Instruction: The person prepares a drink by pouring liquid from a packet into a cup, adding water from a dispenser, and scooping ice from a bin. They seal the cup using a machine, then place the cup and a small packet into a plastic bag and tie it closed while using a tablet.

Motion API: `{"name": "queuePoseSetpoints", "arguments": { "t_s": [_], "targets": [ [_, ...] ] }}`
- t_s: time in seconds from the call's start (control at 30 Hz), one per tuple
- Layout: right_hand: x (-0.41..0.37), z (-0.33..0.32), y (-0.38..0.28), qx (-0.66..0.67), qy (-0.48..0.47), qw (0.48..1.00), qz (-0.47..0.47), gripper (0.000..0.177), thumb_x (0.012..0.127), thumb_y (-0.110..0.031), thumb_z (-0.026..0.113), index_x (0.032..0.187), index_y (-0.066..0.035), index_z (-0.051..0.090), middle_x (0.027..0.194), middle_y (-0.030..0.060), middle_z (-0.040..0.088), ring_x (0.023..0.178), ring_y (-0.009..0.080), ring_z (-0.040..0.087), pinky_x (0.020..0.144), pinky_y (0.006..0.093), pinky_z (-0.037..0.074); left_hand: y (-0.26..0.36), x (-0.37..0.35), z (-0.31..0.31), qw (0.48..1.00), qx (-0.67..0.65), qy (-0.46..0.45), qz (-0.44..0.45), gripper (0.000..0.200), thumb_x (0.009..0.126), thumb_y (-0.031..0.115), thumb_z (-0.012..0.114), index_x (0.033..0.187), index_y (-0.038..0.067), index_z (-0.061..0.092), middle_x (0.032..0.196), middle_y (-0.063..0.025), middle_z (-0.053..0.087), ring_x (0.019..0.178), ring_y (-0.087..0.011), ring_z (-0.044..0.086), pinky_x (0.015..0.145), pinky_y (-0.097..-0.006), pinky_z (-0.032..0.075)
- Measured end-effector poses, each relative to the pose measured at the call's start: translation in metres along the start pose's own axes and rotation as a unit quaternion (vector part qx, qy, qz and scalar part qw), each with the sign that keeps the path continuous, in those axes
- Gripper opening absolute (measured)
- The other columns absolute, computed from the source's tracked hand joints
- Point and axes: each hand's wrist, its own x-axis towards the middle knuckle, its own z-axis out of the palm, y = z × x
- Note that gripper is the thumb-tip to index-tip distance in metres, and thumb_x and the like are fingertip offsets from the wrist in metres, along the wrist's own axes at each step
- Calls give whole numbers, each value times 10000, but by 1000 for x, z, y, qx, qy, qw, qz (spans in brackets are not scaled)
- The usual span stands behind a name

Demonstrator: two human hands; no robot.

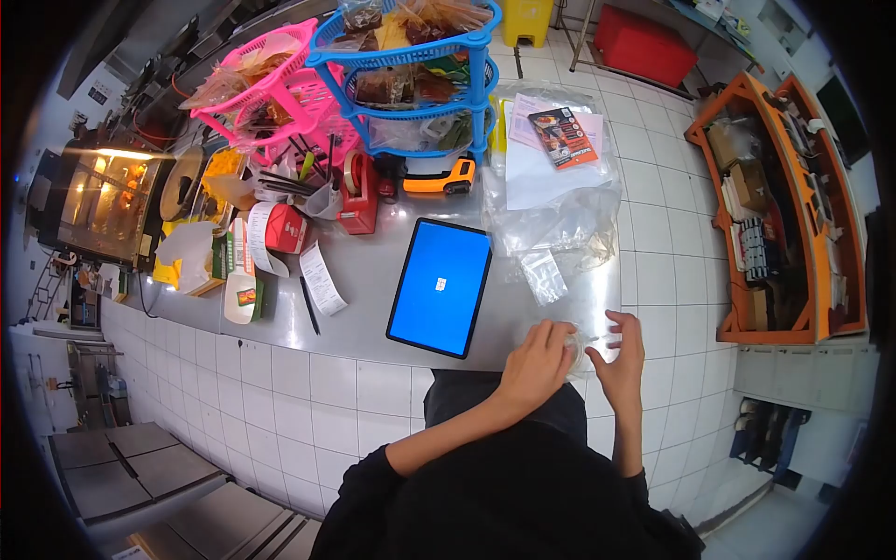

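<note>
At the front right edge of the steel table, my left hand (537,362) is closed with curled fingers on a clear, round thing (578,355). That thing looks like a roll of clear tape or a small plastic lid, and my fingers partly hide it. Just to its right, my right hand (621,359) is open, thumb and fingers spread apart. A tablet (439,287) with a blue screen lies left of my hands. Beyond them lies a small clear plastic bag (543,277).
Larger plastic bags (551,224) and papers with a printed leaflet (563,137) cover the table's right side. Blue (411,51) and pink basket racks (280,89) stand at the back. A receipt (322,280), a pen (310,305), a red tape dispenser (357,201) and an orange infrared thermometer (441,177) lie leftward.
</note>
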Motion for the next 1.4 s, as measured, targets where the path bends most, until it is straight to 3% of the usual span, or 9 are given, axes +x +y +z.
{"name": "queuePoseSetpoints", "arguments": {
  "t_s": [0.17,0.3,0.37,0.53,0.77,0.9,1.0,1.23,1.4],
  "targets": [
    [-23,-14,21,-146,86,985,-3,652,623,91,728,1211,-41,479,1104,129,582,990,286,550,798,408,458,-17,-7,-23,997,9,-1,-74,320,832,230,708,1014,14,558,900,-153,622,785,-253,661,648,-363,515],
    [-28,-31,23,243,-89,942,216,535,794,99,627,1242,-28,362,831,127,645,701,191,614,595,332,550,-5,1,-44,970,-141,-127,-151,275,831,200,730,738,-16,588,715,-123,638,736,-194,665,650,-292,511],
    [-28,-51,-4,292,-98,928,209,471,846,100,568,1241,-25,346,833,138,629,725,178,629,611,302,576,4,3,-51,983,-174,-58,-5,217,824,144,730,757,-8,591,728,-100,636,675,-168,634,637,-263,503],
    [-31,-80,-55,374,-57,925,-30,408,878,102,504,1242,-27,372,799,106,598,756,169,629,736,314,550,42,4,-85,970,-241,-10,-33,161,815,88,717,757,4,591,704,-60,608,639,-131,590,622,-247,490],
    [-19,-75,-51,459,-125,879,42,391,891,81,504,1244,-28,375,815,89,584,796,158,614,777,301,514,43,4,-66,976,-181,119,-13,139,809,61,700,751,9,584,725,-68,594,663,-125,583,651,-247,484],
    [-9,-53,-32,386,-52,919,66,391,891,80,501,1245,-30,376,827,92,577,795,157,609,784,302,513,26,11,-62,990,-95,88,61,110,849,52,668,797,6,582,777,-61,605,750,-124,594,723,-263,485],
    [-11,-50,-43,447,-113,887,-15,406,898,53,512,1264,-38,360,905,101,571,844,167,604,793,297,512,24,19,-60,906,-417,35,-61,63,891,43,617,835,12,609,823,-63,632,836,-139,624,783,-277,482],
    [4,-32,-26,177,-98,979,-17,773,784,-169,754,1388,-73,282,1233,172,507,1118,251,516,898,392,492,29,29,-54,948,-318,26,-8,110,950,87,556,948,2,627,911,-64,622,872,-140,591,802,-275,471],
    [28,45,15,94,-85,951,-283,925,690,-268,848,1398,-60,290,1308,153,446,1164,275,480,945,410,456,75,30,-50,973,-124,-20,194,78,825,98,667,899,74,665,912,-79,616,883,-278,597,786,-344,480]
  ]
}}
